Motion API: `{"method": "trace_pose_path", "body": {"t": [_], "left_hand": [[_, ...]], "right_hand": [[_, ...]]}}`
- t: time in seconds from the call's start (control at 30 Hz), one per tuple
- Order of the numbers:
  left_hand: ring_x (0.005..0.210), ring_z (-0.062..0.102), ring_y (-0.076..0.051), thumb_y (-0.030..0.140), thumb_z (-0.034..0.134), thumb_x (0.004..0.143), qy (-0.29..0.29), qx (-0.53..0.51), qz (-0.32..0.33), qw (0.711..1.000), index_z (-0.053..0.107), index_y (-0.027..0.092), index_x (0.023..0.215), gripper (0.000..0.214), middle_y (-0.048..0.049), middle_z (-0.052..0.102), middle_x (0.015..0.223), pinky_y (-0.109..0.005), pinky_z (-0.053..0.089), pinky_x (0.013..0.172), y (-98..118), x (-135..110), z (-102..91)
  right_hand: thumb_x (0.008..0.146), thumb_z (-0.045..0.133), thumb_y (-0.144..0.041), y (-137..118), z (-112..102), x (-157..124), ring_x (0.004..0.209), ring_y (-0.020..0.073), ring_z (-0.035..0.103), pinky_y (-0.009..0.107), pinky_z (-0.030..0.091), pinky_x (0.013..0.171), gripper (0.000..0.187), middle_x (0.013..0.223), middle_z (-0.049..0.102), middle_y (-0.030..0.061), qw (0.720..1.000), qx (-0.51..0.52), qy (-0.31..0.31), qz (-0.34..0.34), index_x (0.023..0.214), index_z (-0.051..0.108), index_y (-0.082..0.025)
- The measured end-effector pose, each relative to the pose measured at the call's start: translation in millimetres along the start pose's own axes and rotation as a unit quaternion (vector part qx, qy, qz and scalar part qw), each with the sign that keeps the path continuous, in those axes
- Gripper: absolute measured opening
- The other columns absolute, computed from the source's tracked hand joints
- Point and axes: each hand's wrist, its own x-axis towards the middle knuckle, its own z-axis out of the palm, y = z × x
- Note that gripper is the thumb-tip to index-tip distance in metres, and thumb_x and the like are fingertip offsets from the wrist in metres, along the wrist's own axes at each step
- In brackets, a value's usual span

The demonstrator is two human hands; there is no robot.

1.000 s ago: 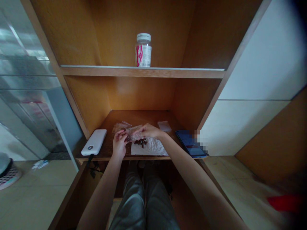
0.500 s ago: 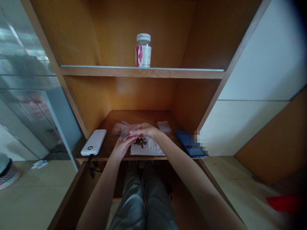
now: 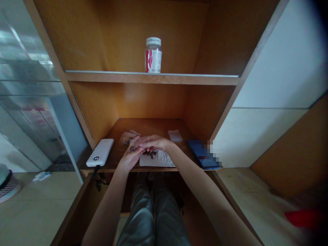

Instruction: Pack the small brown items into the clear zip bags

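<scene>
Close together over a white paper towel (image 3: 166,159), my two hands work on a small clear plastic bag (image 3: 133,149). My left hand (image 3: 129,159) is closed on the bag from below, and something dark shows through the film. Reaching in from the right, my right hand (image 3: 155,141) has its fingers closed on the bag's upper part; the exact grip is partly hidden. Below the hands, several shiny dark brown pieces (image 3: 151,153), capsule-like, lie on the towel. Behind my left hand sit several clear zip bags (image 3: 126,137).
A flat clear bag (image 3: 175,135) lies at the back right. On the left edge is a white power bank (image 3: 100,152) with a cable; a phone (image 3: 202,154) lies on the right. A white-capped bottle (image 3: 153,55) stands on the shelf (image 3: 194,79) above.
The small bag, spread up over the fingers before, now sits lower and flatter between my hands. My left fingers have come up beside it, and my right fingers have shifted slightly.
</scene>
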Motion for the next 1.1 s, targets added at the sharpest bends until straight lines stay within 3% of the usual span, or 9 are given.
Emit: {"method": "trace_pose_path", "body": {"t": [0.17,0.47,0.8,1.1], "left_hand": [[0.092,0.059,-0.017,0.014,0.066,0.064,0.000,-0.009,0.018,1.000,0.049,0.029,0.115,0.056,-0.0031,0.062,0.100,-0.037,0.041,0.088,2,0,0.3],[0.106,0.053,-0.018,0.014,0.066,0.064,0.012,-0.020,0.024,0.999,0.050,0.031,0.111,0.053,-0.0028,0.052,0.122,-0.034,0.041,0.089,5,-2,3.2],[0.099,0.056,-0.014,0.008,0.065,0.064,0.008,-0.058,0.021,0.998,0.052,0.028,0.108,0.050,-0.0014,0.057,0.116,-0.030,0.040,0.089,1,1,-4.3],[0.091,0.059,-0.011,0.003,0.061,0.068,-0.029,-0.062,0.000,0.998,0.044,0.029,0.121,0.061,-0.0003,0.063,0.102,-0.028,0.041,0.088,3,-1,-3.2]], "right_hand": [[0.074,0.058,-0.024,6,-1,2,0.049,0.0049,0.049,0.017,0.037,0.051,0.017,0.063,0.062,-0.0016,0.999,0.016,-0.006,-0.036,0.086,0.065,-0.014],[0.072,0.059,-0.024,4,3,-1,0.048,0.0049,0.048,0.016,0.035,0.046,0.013,0.060,0.059,-0.0016,0.999,0.037,-0.004,-0.018,0.078,0.064,-0.014],[0.071,0.063,-0.027,14,-1,5,0.050,0.0046,0.048,0.016,0.036,0.048,0.035,0.071,0.063,-0.0009,0.997,0.065,-0.023,-0.026,0.105,0.060,-0.019],[0.067,0.067,-0.030,8,2,1,0.043,0.0053,0.042,0.019,0.035,0.043,0.042,0.059,0.062,-0.0020,0.996,0.072,-0.029,-0.035,0.107,0.060,-0.020]]}}
